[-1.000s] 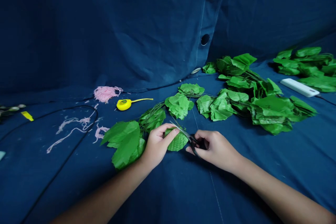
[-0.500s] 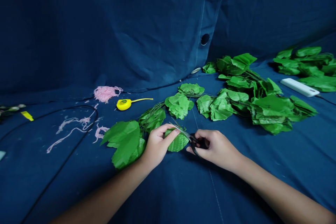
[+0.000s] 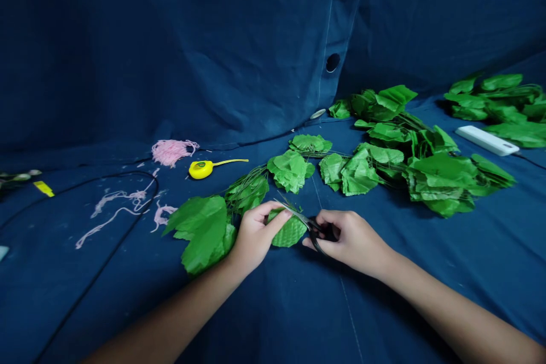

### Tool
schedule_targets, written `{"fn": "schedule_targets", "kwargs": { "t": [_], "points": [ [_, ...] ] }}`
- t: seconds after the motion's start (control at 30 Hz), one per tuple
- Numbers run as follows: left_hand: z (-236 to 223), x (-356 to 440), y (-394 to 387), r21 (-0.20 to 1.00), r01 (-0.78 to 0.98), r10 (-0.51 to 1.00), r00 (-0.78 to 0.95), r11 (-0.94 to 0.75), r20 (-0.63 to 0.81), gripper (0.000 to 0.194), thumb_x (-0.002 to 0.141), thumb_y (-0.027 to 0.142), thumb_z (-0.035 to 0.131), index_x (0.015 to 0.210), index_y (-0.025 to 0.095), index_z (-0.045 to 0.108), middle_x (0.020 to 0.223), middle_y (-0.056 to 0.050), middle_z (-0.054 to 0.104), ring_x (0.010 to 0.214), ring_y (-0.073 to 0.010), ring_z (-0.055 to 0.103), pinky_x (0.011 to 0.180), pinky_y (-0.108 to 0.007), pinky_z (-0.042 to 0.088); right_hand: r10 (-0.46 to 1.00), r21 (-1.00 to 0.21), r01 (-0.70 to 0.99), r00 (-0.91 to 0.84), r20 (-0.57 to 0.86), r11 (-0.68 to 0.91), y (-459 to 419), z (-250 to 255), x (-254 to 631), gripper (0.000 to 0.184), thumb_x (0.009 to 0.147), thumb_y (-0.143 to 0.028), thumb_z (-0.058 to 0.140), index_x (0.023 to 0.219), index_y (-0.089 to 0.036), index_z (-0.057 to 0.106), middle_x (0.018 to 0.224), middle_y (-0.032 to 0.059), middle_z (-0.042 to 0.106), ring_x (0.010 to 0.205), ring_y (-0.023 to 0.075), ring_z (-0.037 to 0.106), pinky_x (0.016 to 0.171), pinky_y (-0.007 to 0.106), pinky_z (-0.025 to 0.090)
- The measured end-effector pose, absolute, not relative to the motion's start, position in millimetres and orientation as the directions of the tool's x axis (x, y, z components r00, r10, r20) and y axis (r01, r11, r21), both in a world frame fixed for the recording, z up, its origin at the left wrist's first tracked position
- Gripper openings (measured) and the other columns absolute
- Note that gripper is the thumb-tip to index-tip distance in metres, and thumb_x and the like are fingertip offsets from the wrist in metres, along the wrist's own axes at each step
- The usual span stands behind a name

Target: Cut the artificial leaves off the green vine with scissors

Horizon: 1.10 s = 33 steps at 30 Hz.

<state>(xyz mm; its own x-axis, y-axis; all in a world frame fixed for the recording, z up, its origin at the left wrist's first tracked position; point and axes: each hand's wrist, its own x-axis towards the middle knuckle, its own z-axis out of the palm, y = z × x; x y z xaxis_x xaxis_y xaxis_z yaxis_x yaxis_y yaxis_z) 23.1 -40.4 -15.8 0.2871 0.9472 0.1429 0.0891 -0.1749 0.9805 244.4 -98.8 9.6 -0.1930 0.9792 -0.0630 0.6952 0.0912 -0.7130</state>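
Observation:
My left hand is closed in a pinch on a green artificial leaf, near its upper edge. Black-handled scissors are in my right hand, fingers wrapped around the loops. Their blades point up and left and lie at the leaf's top edge, close to my left thumb. Whether the blades touch the leaf or its stem I cannot tell. A cluster of larger green leaves lies just left of my left hand. More bunched leaves with thin stems lie beyond my hands.
Piled leaf bunches lie to the right, beside a white power strip. Left of centre are a yellow tape measure, a pink yarn bundle and loose pink strands. A black cable curves across the blue cloth.
Almost nothing differs. Both hands, the leaf and the scissors keep nearly the same place, with only a very slight shift of the view.

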Motion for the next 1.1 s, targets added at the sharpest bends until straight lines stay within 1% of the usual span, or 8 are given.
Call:
{"fn": "schedule_targets", "kwargs": {
  "t": [0.17, 0.7, 0.83, 1.1],
  "points": [
    [-16.5, 22.3, -40.8, 0.981, 0.090, 0.948, 0.286, -0.172, 0.140, 0.017, 0.090, 0.034, 0.073, 0.094, 0.019, 0.078, 0.095, -0.004, 0.077, 0.090, -0.0190, 0.070, 0.084, -0.028, 0.053, 0.978, -0.723, 0.685, -0.198, -0.068, 0.088, -99.9, 8.6, 244.5, 0.043, 0.085, -0.059, 0.070, 0.079, -0.018, 0.061, 0.070, -0.0026, 0.061, 0.060, 0.0072, 0.046, 0.054, 0.018, 0.029],
    [-14.6, 22.7, -41.8, 0.981, 0.113, 0.952, 0.279, -0.160, 0.124, 0.018, 0.089, 0.035, 0.074, 0.094, 0.018, 0.078, 0.095, -0.006, 0.078, 0.090, -0.0211, 0.071, 0.086, -0.032, 0.056, 0.973, -0.770, 0.633, -0.215, -0.083, 0.074, -99.7, 7.7, 243.1, 0.044, 0.086, -0.057, 0.071, 0.078, -0.016, 0.060, 0.067, -0.0021, 0.057, 0.059, 0.0066, 0.043, 0.052, 0.017, 0.028],
    [-14.5, 22.9, -42.2, 0.981, 0.110, 0.954, 0.273, -0.162, 0.126, 0.018, 0.088, 0.035, 0.074, 0.094, 0.018, 0.079, 0.094, -0.005, 0.078, 0.089, -0.0205, 0.071, 0.084, -0.031, 0.055, 0.971, -0.781, 0.621, -0.220, -0.096, 0.064, -99.8, 8.2, 243.4, 0.043, 0.086, -0.057, 0.071, 0.079, -0.016, 0.059, 0.068, -0.0024, 0.057, 0.059, 0.0064, 0.043, 0.053, 0.017, 0.028],
    [-13.2, 22.7, -42.0, 0.983, 0.111, 0.954, 0.276, -0.147, 0.112, 0.018, 0.087, 0.033, 0.076, 0.094, 0.017, 0.079, 0.094, -0.006, 0.078, 0.089, -0.0201, 0.070, 0.082, -0.029, 0.054, 0.969, -0.799, 0.599, -0.225, -0.100, 0.057, -99.8, 7.4, 243.8, 0.040, 0.083, -0.051, 0.076, 0.079, -0.015, 0.058, 0.066, -0.0046, 0.053, 0.059, 0.0051, 0.040, 0.052, 0.016, 0.026]
  ]
}}
